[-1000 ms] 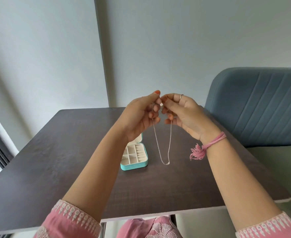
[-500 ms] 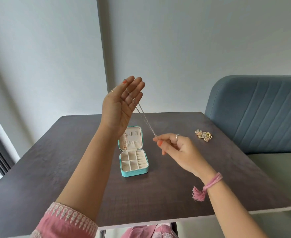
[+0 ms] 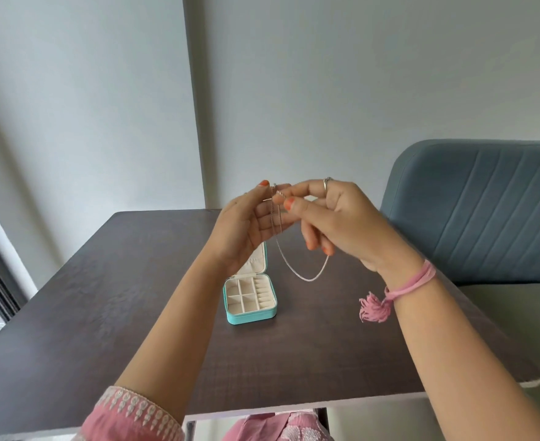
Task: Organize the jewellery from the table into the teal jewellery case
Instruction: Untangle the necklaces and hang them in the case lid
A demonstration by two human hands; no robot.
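Shiny metal chain (image 3: pixel 306 275), matt wood-grain table (image 3: pixel 103 297)

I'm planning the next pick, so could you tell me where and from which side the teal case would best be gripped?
Grip the teal case by its base, across the left and right side walls, coming from above and in front. The lid stands open at the back, behind the left hand, and the chain hangs over the table to its right.

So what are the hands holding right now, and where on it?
A thin silver chain. The left hand and right hand both pinch it near its top, fingertips close together; the rest hangs as a loop above the table.
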